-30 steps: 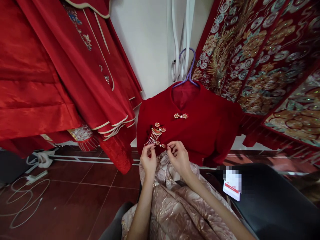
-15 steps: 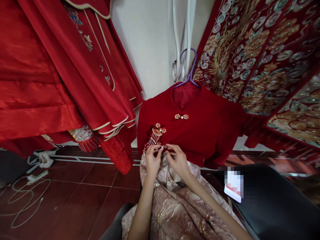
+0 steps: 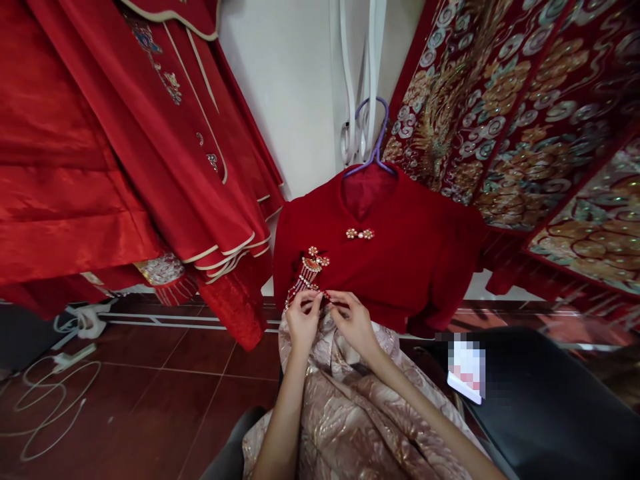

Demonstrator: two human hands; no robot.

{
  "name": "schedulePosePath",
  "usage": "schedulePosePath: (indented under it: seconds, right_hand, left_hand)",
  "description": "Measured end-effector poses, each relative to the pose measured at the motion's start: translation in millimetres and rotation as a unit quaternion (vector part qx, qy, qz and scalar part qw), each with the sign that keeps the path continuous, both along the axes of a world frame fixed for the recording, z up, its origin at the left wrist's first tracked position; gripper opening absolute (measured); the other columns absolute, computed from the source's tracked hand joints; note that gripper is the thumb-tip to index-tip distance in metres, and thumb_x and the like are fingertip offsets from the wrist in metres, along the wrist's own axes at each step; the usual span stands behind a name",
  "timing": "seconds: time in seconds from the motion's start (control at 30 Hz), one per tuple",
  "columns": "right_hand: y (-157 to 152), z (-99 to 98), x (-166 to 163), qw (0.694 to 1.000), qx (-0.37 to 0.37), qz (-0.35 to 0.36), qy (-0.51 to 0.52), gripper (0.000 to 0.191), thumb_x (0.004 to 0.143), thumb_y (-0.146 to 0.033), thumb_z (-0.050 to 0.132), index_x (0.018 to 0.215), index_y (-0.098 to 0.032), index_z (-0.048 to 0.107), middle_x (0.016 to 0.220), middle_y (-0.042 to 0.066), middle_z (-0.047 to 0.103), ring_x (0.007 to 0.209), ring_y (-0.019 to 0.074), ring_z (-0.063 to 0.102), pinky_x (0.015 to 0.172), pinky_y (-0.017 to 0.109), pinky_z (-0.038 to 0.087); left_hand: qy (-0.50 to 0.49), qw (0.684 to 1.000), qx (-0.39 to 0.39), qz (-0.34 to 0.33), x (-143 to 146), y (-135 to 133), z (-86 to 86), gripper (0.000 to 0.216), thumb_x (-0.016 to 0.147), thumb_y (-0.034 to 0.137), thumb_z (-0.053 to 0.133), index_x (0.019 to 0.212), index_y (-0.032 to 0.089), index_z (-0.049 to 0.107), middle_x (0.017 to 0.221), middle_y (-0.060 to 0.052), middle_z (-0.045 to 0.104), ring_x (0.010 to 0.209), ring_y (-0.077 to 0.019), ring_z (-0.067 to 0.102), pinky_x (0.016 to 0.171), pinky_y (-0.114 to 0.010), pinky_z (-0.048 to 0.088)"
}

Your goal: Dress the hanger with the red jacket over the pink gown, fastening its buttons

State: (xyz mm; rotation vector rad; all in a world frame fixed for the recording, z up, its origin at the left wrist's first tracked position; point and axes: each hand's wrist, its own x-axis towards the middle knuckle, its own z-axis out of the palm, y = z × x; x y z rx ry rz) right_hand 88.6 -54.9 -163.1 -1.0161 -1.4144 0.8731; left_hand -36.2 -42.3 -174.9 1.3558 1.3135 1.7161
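A red velvet jacket (image 3: 385, 267) hangs in front of me with a pearl flower fastener (image 3: 361, 234) below its neckline. On its left front sits a fan-shaped brooch (image 3: 311, 265) with beaded strands. Just below that brooch, my left hand (image 3: 304, 320) and my right hand (image 3: 353, 321) meet at the jacket's lower front. Thumb and forefinger of each are pinched together on a small red beaded piece (image 3: 327, 295), mostly hidden by the fingertips. Both forearms rest over a shiny pinkish patterned cloth (image 3: 345, 413) on my lap.
A purple hanger (image 3: 381, 133) on a white metal stand (image 3: 371, 60) carries the jacket. Red garments (image 3: 135, 133) hang at left, embroidered ones (image 3: 520, 133) at right. A phone (image 3: 465, 388) lies on a black seat (image 3: 545, 393). White cables (image 3: 50, 393) trail across the tiled floor.
The view has shifted slightly. Both hands stay at the same spot on the jacket, with their fingertips moved a little around the small beaded piece.
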Motion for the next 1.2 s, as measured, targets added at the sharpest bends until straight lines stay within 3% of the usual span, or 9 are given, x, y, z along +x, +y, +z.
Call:
schedulePosePath:
  seconds: [0.17, 0.37, 0.47, 0.57, 0.67, 0.77, 1.2]
  right_hand:
    - [-1.5, 2.0, 0.8, 0.999, 0.014, -0.022, -0.021, 0.023, 0.079, -0.019, 0.055, 0.101, -0.019, 0.059, 0.099, 0.007, 0.059, 0.089, 0.0174, 0.062, 0.078, 0.032, 0.056]
    - [-7.4, 12.0, 11.9, 0.987, 0.069, 0.017, -0.142, 0.028, 0.067, -0.010, 0.056, 0.092, -0.020, 0.047, 0.093, 0.003, 0.048, 0.084, 0.0169, 0.053, 0.075, 0.030, 0.049]
    - [-8.5, 22.2, 25.5, 0.979, 0.071, 0.038, -0.189, 0.018, 0.071, -0.010, 0.053, 0.080, -0.021, 0.041, 0.082, -0.001, 0.046, 0.075, 0.0151, 0.049, 0.068, 0.027, 0.042]
    - [-12.2, 34.5, 43.3, 0.981, 0.041, 0.058, -0.183, 0.017, 0.077, -0.014, 0.053, 0.074, -0.021, 0.039, 0.072, -0.003, 0.045, 0.065, 0.0124, 0.044, 0.061, 0.024, 0.036]
    - [-21.1, 44.7, 57.4, 0.985, 0.001, 0.099, -0.142, 0.016, 0.082, -0.023, 0.057, 0.078, -0.021, 0.042, 0.071, -0.005, 0.045, 0.061, 0.0106, 0.042, 0.056, 0.022, 0.034]
    - [-31.1, 49.0, 60.1, 0.990, -0.012, 0.102, -0.098, 0.016, 0.084, -0.029, 0.060, 0.081, -0.021, 0.046, 0.073, -0.004, 0.046, 0.061, 0.0100, 0.042, 0.055, 0.021, 0.034]
    - [-38.6, 44.5, 50.0, 0.993, -0.008, 0.093, -0.079, 0.016, 0.084, -0.027, 0.060, 0.080, -0.021, 0.046, 0.073, -0.004, 0.045, 0.060, 0.0092, 0.042, 0.050, 0.020, 0.032]
  left_hand:
    - [-0.026, 0.997, -0.031, -0.063, 0.1, -4.6, 11.5, 0.023, 0.073, 0.035, 0.073, 0.082, 0.015, 0.067, 0.077, -0.004, 0.069, 0.074, -0.0146, 0.066, 0.069, -0.024, 0.053]
    - [-0.018, 0.975, -0.121, -0.186, 6.2, -21.2, 29.9, 0.041, 0.083, 0.047, 0.059, 0.061, 0.014, 0.072, 0.062, -0.007, 0.070, 0.057, -0.0161, 0.065, 0.065, -0.028, 0.052]
    - [0.007, 0.984, -0.093, -0.154, 8.8, -16.1, 36.8, 0.039, 0.080, 0.047, 0.063, 0.058, 0.015, 0.071, 0.059, -0.005, 0.069, 0.056, -0.0149, 0.063, 0.064, -0.027, 0.052]
    - [-0.075, 0.991, -0.064, -0.089, 8.0, 0.5, 47.7, 0.031, 0.076, 0.046, 0.068, 0.072, 0.016, 0.073, 0.076, -0.006, 0.073, 0.067, -0.0154, 0.066, 0.067, -0.027, 0.054]
    - [-0.193, 0.971, -0.066, -0.122, 7.2, 16.4, 62.8, 0.029, 0.074, 0.040, 0.072, 0.089, 0.015, 0.074, 0.099, -0.009, 0.074, 0.087, -0.0177, 0.069, 0.085, -0.033, 0.055]
    - [-0.264, 0.945, -0.081, -0.176, 10.7, 24.0, 74.3, 0.025, 0.071, 0.031, 0.076, 0.091, 0.015, 0.074, 0.103, -0.009, 0.074, 0.095, -0.0171, 0.069, 0.095, -0.035, 0.050]
    - [-0.256, 0.949, -0.093, -0.157, 15.2, 25.3, 83.2, 0.028, 0.065, 0.032, 0.079, 0.085, 0.014, 0.075, 0.107, -0.011, 0.073, 0.088, -0.0150, 0.068, 0.086, -0.030, 0.051]
